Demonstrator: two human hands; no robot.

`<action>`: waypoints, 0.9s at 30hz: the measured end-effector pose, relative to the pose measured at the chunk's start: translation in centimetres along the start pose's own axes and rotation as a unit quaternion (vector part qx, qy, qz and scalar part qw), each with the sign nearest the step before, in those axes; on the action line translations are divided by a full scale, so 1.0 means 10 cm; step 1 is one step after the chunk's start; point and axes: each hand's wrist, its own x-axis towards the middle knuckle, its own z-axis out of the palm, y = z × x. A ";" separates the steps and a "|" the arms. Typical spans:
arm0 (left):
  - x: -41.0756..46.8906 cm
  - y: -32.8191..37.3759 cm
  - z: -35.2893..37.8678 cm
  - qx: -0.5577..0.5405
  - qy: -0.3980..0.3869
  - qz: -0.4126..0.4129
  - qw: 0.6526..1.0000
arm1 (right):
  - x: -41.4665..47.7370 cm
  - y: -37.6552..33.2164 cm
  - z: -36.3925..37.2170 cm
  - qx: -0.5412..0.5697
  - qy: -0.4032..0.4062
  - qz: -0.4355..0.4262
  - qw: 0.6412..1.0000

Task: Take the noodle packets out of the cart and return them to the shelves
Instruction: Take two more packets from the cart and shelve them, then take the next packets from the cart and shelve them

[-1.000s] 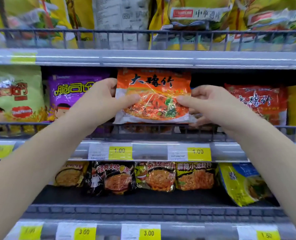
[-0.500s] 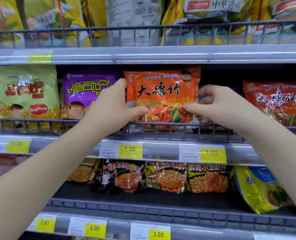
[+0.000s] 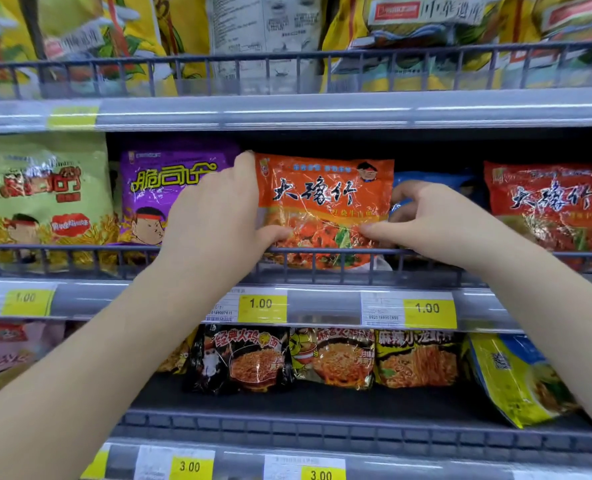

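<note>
Orange noodle packet point(image 3: 325, 202), black characters; purple packet point(image 3: 170, 188) leftward; yellow price tags point(image 3: 261, 308).

A bare left forearm point(image 3: 97, 358) and left hand point(image 3: 215, 216) occupy the lower left. A bare right forearm point(image 3: 547, 323) and right hand point(image 3: 439, 226) occupy the lower right.

A green packet point(image 3: 45, 195) stood at the far left of the middle row, with a purple packet point(image 3: 163, 188) just beside it, both behind a grey wire rail point(image 3: 80, 249). Further right a blue packet point(image 3: 436, 180) was partly hidden, and a red packet point(image 3: 547, 209) stood beyond it. The yellow price labels point(image 3: 261, 304) underneath read 1.00. In the row below sat a black packet point(image 3: 242, 358), a gold packet point(image 3: 332, 355) and a tilted yellow-and-blue packet point(image 3: 516, 375). Big yellow bags point(image 3: 426, 36) and a white bag point(image 3: 263, 29) filled the top row.
</note>
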 end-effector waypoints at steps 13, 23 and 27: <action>0.05 -0.04 0.01 -0.038 -0.028 0.014 0.999 | 0.00 -0.02 0.04 -0.019 0.036 0.002 0.999; -0.11 -0.18 -0.03 -0.100 0.007 0.031 0.994 | -0.20 -0.08 -0.03 -0.073 0.095 0.034 0.992; -0.33 -0.24 -0.12 -0.142 0.056 0.021 0.988 | -0.42 -0.15 0.04 -0.067 0.155 -0.066 0.983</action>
